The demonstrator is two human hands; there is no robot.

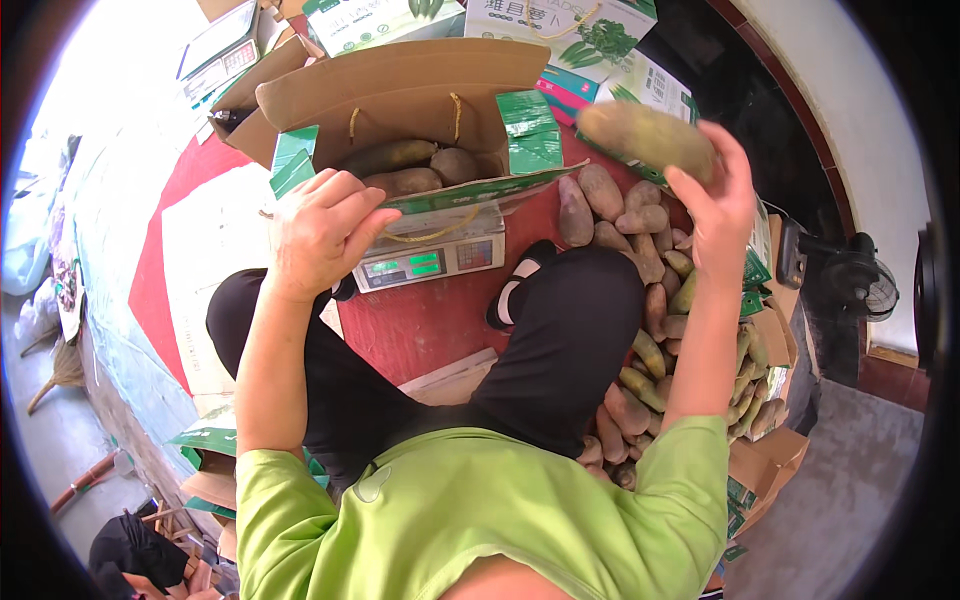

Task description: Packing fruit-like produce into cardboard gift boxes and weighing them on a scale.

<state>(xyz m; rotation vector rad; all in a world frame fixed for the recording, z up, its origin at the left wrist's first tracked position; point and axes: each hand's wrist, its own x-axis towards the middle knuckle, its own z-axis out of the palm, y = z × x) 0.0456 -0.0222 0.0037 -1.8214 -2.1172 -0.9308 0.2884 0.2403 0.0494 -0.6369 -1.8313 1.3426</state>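
Note:
My right hand (722, 200) is raised at the right, its fingers and thumb closed round one end of a large green-brown radish (640, 135), slightly blurred. My left hand (330, 225) curls over the near left edge of an open cardboard carton (400, 85) with green printed sides and yellow rope handles. Inside lie several radishes (405, 181), partly hidden by the near wall. Beneath the carton is a digital scale (430, 262) with a lit green display.
Loose radishes (600, 192) are heaped along my right side. Printed cartons (560, 30) stand at the back, and another scale (220, 60) sits at far left. A red mat (400, 340) lies beneath my legs. A small black fan (865, 285) is at far right.

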